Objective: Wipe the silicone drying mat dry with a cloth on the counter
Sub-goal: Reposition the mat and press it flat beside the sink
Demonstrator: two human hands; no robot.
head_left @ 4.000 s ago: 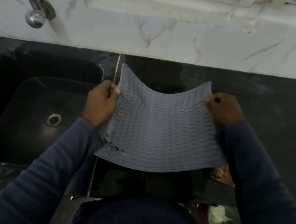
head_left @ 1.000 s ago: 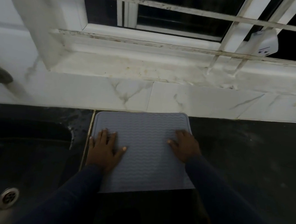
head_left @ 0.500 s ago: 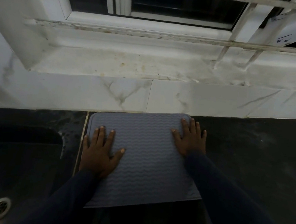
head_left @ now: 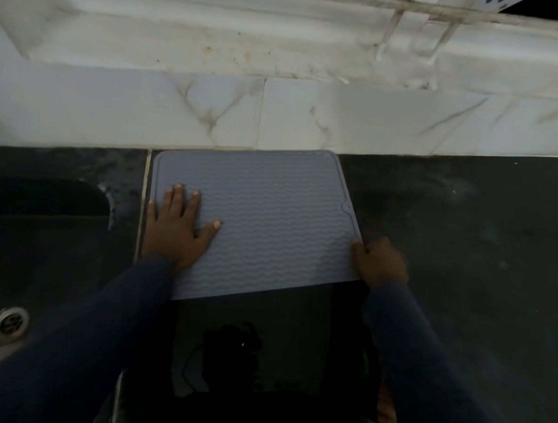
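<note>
Right hand (head_left: pixel 380 263) shifted, grips edge of flat grey wavy-ribbed mat (head_left: pixel 270 217).

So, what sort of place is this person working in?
Most likely a home kitchen: a dark sink with a round metal drain lies left of the grey wavy-ribbed silicone mat, which lies on a black stone counter below white marble-look wall tiles.

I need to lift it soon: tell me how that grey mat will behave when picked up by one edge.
Probably floppy: the silicone drying mat is thin and lies flat against the counter, so it should droop from one edge. Likely light, given how thin it looks. Its wavy ribbed surface probably resists sliding when pushed.
</note>
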